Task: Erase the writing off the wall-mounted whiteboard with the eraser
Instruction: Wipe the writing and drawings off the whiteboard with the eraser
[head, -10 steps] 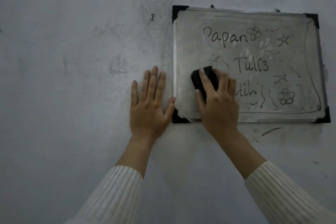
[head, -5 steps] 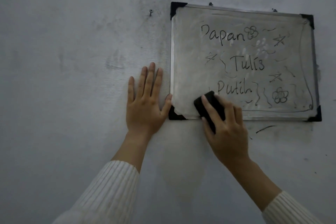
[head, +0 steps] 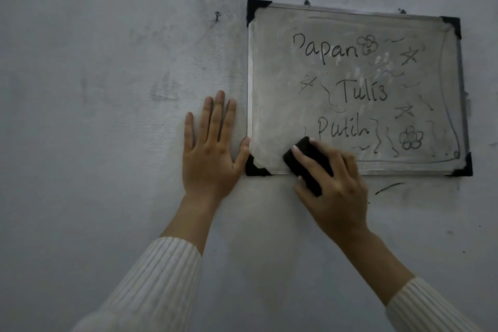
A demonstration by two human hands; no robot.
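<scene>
A small whiteboard (head: 272,83) with a metal frame and black corner caps hangs on a grey wall. It carries black writing, "Papan Tulis Putih" (head: 361,90), plus flowers, stars and squiggles; its left strip is smeared and free of marks. My right hand (head: 335,191) grips a black eraser (head: 304,155) pressed on the board's bottom edge, left of centre, under the word "Putih". My left hand (head: 210,148) lies flat on the wall just left of the board, fingers spread upward, thumb touching the bottom-left corner cap.
A bare screw (head: 217,14) sticks out of the wall left of the board's top. Two hangers (head: 307,3) hold the top edge. A stray black marker stroke (head: 389,187) marks the wall under the board.
My right hand slid the eraser down from the board's middle-left to its bottom edge, uncovering "Putih". In the last half second it barely moved. My left hand stayed in place.
</scene>
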